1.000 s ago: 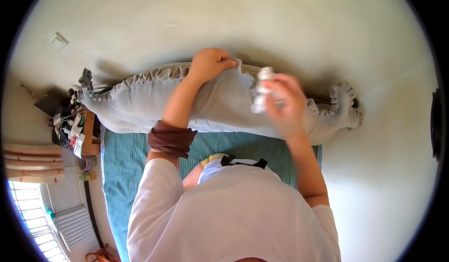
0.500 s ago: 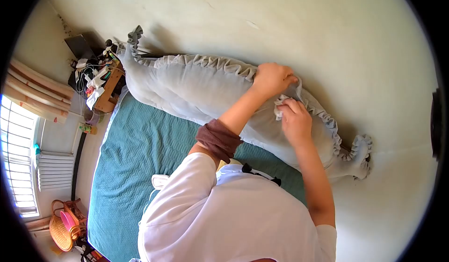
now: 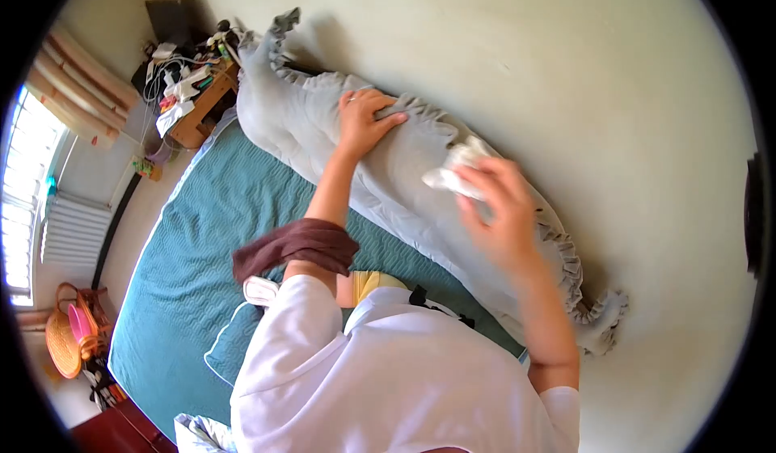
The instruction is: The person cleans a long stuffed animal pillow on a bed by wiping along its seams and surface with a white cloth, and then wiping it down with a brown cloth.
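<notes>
A long grey padded headboard cover (image 3: 404, 178) with a ruffled edge runs along the wall at the head of the bed. My left hand (image 3: 365, 122) rests on its upper part beside the ruffle, thumb apart from the fingers. A brown cloth (image 3: 295, 247) is wrapped around my left forearm. My right hand (image 3: 503, 206), somewhat blurred, holds a crumpled white tissue (image 3: 462, 170) between thumb and fingers, over the right half of the grey cover.
The bed has a teal quilted cover (image 3: 186, 251). At the upper left stands a wooden desk (image 3: 198, 113) with cables and clutter. A wicker basket (image 3: 63, 340) and a radiator (image 3: 74, 231) are at the left. The pale wall (image 3: 566, 73) rises behind the headboard.
The view has turned, bringing more of the bed into sight. My left hand has moved left along the cover, away from my right hand. The tissue now shows more fully in my right hand.
</notes>
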The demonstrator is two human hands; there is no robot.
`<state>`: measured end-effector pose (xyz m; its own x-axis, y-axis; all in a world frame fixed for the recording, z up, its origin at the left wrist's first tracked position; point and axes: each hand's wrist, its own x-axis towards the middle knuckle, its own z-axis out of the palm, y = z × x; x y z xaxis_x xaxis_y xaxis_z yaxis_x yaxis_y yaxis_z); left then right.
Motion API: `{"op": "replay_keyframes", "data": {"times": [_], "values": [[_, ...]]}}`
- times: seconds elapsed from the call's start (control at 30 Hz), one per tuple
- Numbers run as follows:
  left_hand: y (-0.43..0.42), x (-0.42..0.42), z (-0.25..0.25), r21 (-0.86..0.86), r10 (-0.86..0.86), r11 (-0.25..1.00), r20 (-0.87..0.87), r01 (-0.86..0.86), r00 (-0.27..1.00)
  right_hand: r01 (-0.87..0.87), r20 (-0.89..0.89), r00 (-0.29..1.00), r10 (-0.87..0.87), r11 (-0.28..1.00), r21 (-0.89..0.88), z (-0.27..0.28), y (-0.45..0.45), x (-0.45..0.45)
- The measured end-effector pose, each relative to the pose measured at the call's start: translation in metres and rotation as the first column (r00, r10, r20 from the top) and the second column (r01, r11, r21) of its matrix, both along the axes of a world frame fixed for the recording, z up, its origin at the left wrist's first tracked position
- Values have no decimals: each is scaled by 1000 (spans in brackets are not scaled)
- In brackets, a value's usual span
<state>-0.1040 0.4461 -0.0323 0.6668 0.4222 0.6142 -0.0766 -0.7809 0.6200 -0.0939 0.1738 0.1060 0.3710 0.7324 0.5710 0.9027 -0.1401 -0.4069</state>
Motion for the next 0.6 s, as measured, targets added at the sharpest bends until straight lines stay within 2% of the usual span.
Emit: {"op": "replay_keyframes", "data": {"times": [0.07,0.1,0.13,0.17,0.2,0.27,0.3,0.33,0.37,0.4,0.43,0.47,0.5,0.53,0.57,0.6], "values": [[-3,5,2,-68,27,997,-13,-28,1000,-92,78,992,95,995,-44,-19,53,-5],[-2,9,2,-83,20,996,12,-19,1000,-84,167,981,94,994,-68,-33,77,1],[1,14,2,-97,14,995,42,-10,999,-89,175,979,101,993,-74,-54,85,16],[6,18,-5,-217,-41,974,84,58,996,-32,280,956,88,980,-199,-77,92,31],[6,18,-5,-221,-36,974,87,54,996,39,379,921,87,950,-311,-89,95,40],[3,20,-6,-461,-93,878,100,129,991,122,367,930,28,917,-380,-93,72,49],[4,24,-12,-404,-35,912,91,69,995,176,350,937,4,858,-482,-87,51,56],[-2,23,-16,-423,-35,903,84,67,996,229,334,942,-29,785,-576,-76,34,56],[-3,27,-13,-515,-66,850,99,108,993,232,339,940,-28,780,-582,-61,25,50],[-3,31,-11,-599,-88,788,123,144,989,266,306,951,-51,638,-723,-42,17,43],[-4,31,-10,-606,-79,783,127,140,989,279,274,958,-80,470,-838,-26,14,40],[-5,31,-8,-585,-88,798,129,147,988,278,274,958,-78,467,-840,-17,21,35],[-4,30,-7,-559,-96,815,130,153,987,166,232,973,-2,706,-689,-12,34,25],[-3,32,-10,-557,-92,817,128,148,988,25,207,975,86,878,-478,-13,48,17],[-2,33,-13,-537,-85,832,127,140,988,16,204,975,92,881,-474,-23,68,16],[0,33,-15,-516,-81,846,125,134,989,4,286,951,118,920,-392,-40,93,22]]}}
